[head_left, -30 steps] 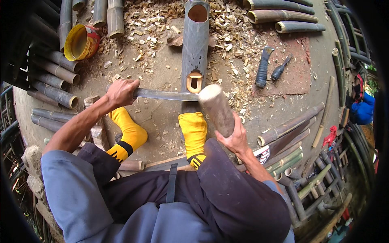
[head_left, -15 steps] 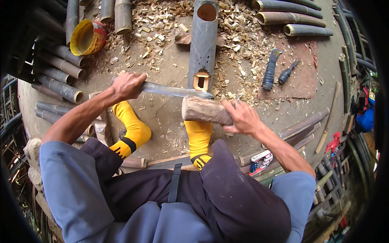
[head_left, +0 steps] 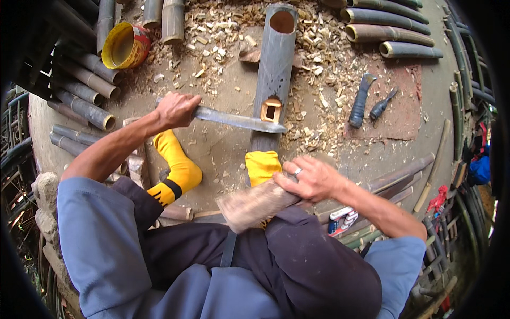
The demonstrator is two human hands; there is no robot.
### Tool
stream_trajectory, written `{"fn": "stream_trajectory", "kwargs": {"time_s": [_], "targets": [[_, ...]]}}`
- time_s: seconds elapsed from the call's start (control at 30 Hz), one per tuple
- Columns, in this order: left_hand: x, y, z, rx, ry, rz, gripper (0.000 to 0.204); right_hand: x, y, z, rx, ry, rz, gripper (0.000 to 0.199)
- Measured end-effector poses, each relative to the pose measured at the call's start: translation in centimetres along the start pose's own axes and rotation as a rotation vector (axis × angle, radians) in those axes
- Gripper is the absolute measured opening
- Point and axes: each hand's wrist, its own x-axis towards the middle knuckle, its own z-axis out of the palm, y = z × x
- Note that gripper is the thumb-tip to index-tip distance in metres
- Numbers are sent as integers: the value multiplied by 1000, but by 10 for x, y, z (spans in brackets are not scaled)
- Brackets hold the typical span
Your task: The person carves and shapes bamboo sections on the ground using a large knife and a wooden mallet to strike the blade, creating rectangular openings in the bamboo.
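My left hand [head_left: 180,109] is closed round the handle of a long knife [head_left: 234,119]. Its blade reaches right and lies across the bamboo tube [head_left: 272,69], just below a square hole [head_left: 271,110] cut in the wall. A round opening shows at the tube's far end. My right hand [head_left: 312,179], with a ring on one finger, grips a thick wooden club [head_left: 255,204], blurred by motion. The club hangs over my right knee, apart from the knife. My right foot in a yellow sock [head_left: 263,166] is at the near end of the tube.
Wood chips [head_left: 212,53] litter the ground around the tube. A black-handled chisel [head_left: 362,101] and a smaller tool [head_left: 382,104] lie on a reddish mat. A yellow and red bucket [head_left: 125,45] stands at the far left. Cut bamboo pieces [head_left: 85,109] lie on both sides.
The wooden club has swung down toward my lap, away from the blade, and tilted. The knife stays across the tube below the hole. The whole view has shifted slightly.
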Motion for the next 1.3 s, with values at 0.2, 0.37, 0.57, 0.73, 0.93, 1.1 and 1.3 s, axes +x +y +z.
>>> {"fn": "stream_trajectory", "kwargs": {"time_s": [0.2,0.37,0.57,0.73,0.93,1.1,1.3], "targets": [[-1,-2,0,19,29,-41,18,21,21,-14,3,-168,417,62],[8,5,-2,-2,37,-4,18,-7,36,8,70,119,-32,57],[-1,-1,3,9,37,-23,16,11,5,-7,-34,63,177,62],[20,-9,-13,-189,-243,-13,13,-9,57,-5,-159,-41,506,67],[65,-16,-113,-693,-533,-198,22,-25,26,-26,308,532,988,75],[51,-31,-87,-666,318,-143,19,-59,17,-34,285,800,1169,70],[31,-20,-43,-498,-189,-49,30,-52,3,-24,424,825,1224,78]]}}
